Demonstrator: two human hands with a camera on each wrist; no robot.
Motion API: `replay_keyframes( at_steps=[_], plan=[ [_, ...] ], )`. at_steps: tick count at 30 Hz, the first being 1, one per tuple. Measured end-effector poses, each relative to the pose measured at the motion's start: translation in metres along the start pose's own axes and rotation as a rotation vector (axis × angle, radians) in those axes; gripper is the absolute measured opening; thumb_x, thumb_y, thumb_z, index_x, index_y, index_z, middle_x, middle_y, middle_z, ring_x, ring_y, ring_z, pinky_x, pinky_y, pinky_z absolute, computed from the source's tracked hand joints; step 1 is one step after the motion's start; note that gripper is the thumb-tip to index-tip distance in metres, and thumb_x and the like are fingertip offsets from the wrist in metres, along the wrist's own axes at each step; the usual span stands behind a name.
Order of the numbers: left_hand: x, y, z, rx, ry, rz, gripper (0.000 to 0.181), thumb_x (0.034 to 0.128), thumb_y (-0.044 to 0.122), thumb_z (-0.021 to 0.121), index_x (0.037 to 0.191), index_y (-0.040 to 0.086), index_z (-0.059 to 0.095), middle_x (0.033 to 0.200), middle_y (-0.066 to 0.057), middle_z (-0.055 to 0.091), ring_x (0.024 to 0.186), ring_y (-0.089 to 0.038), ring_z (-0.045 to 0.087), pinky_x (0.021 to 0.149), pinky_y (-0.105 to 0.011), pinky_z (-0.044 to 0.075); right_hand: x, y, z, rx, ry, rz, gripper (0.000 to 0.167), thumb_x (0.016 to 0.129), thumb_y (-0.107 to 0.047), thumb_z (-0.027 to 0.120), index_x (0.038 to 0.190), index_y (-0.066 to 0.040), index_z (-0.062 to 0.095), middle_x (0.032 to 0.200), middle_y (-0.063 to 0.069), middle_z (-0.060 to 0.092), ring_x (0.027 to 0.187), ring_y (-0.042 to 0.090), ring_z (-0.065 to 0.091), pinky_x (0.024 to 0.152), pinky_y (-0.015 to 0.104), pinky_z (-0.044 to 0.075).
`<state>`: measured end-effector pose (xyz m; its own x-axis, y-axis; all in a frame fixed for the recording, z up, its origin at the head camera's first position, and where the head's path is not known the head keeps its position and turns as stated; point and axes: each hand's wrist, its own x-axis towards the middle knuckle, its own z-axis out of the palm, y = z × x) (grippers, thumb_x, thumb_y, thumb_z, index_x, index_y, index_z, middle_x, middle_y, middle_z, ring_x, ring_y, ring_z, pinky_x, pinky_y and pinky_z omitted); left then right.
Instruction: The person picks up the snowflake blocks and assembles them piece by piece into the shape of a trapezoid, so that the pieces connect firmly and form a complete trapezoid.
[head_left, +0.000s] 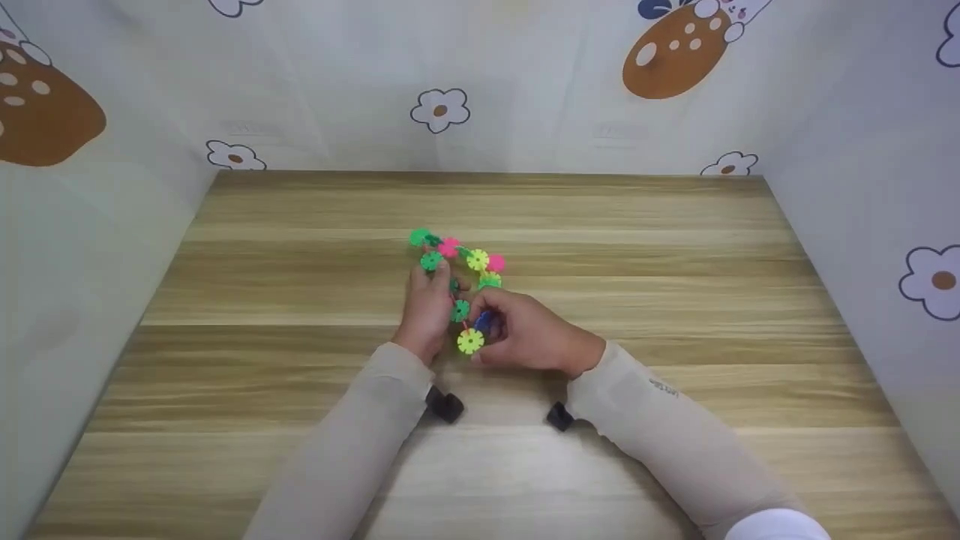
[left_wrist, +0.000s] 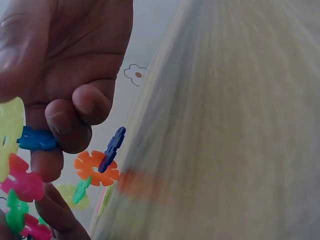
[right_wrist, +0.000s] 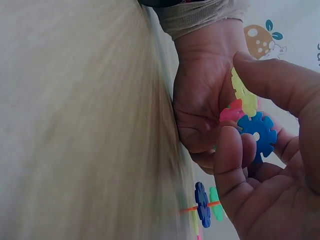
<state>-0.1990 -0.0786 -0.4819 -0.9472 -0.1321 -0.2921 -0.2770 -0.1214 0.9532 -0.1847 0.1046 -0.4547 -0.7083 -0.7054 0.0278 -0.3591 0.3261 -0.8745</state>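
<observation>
A looping chain of notched plastic snowflake discs, in green, pink, yellow, orange and blue, is held above the table, with a pink disc (head_left: 449, 247) along its far side. My left hand (head_left: 426, 311) grips the chain's left side, its thumb beside a green disc (head_left: 431, 261). On the near side, my right hand (head_left: 536, 330) holds a blue disc (right_wrist: 267, 135) in curled fingers. Its thumb lies by a yellow disc (head_left: 470, 341) at the chain's near end. In the left wrist view an orange disc (left_wrist: 87, 167) and a dark blue disc (left_wrist: 115, 150) hang beyond the fingers.
The wood-grain table (head_left: 262, 360) spreads around both hands. A pale patterned curtain (head_left: 337, 82) stands behind it and along both sides. Black wrist mounts (head_left: 448, 407) sit on the inner sides of the sleeves.
</observation>
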Motion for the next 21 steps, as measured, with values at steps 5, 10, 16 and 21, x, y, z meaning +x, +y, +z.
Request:
replay_keyframes(
  at_steps=[5,10,16,21],
  plan=[
    [-0.0007,0.0011,0.0005,0.026,0.003,-0.01,0.034,0.1155,0.037,0.036,0.136,0.01,0.038,0.114,-0.012,0.059,0.106,-0.027,0.059,0.094,-0.036,0.047,0.0005,0.0006,-0.0005,-0.013,0.005,-0.021,0.029,0.083,-0.006,0.086,0.1,-0.01,0.062,0.084,0.001,0.056,0.073,0.012,0.05,0.063,0.024,0.045],
    [-0.0015,0.0018,0.0004,0.033,-0.014,-0.011,0.035,0.1154,0.037,0.036,0.139,0.012,0.036,0.116,-0.011,0.058,0.108,-0.026,0.057,0.095,-0.037,0.046,0.0014,0.0025,-0.0016,0.02,-0.013,-0.026,0.027,0.085,-0.004,0.082,0.102,-0.009,0.061,0.082,0.0,0.054,0.072,0.012,0.048,0.063,0.024,0.043],
    [-0.0019,0.0021,0.0,0.034,-0.025,-0.029,0.037,0.1154,0.039,0.036,0.143,0.015,0.034,0.118,-0.011,0.06,0.111,-0.026,0.057,0.099,-0.038,0.045,0.001,0.0037,-0.0017,0.06,-0.058,-0.017,0.027,0.09,-0.005,0.077,0.109,-0.008,0.058,0.078,-0.003,0.049,0.069,0.012,0.044,0.062,0.023,0.039],
    [-0.0013,0.0012,0.0003,0.055,-0.025,-0.044,0.04,0.1149,0.041,0.037,0.145,0.016,0.03,0.118,-0.01,0.063,0.112,-0.025,0.059,0.1,-0.037,0.045,0.0003,0.0049,-0.0018,0.073,-0.069,0.004,0.031,0.088,-0.005,0.077,0.11,-0.007,0.056,0.077,-0.002,0.048,0.067,0.011,0.043,0.061,0.023,0.038]
  ],
)
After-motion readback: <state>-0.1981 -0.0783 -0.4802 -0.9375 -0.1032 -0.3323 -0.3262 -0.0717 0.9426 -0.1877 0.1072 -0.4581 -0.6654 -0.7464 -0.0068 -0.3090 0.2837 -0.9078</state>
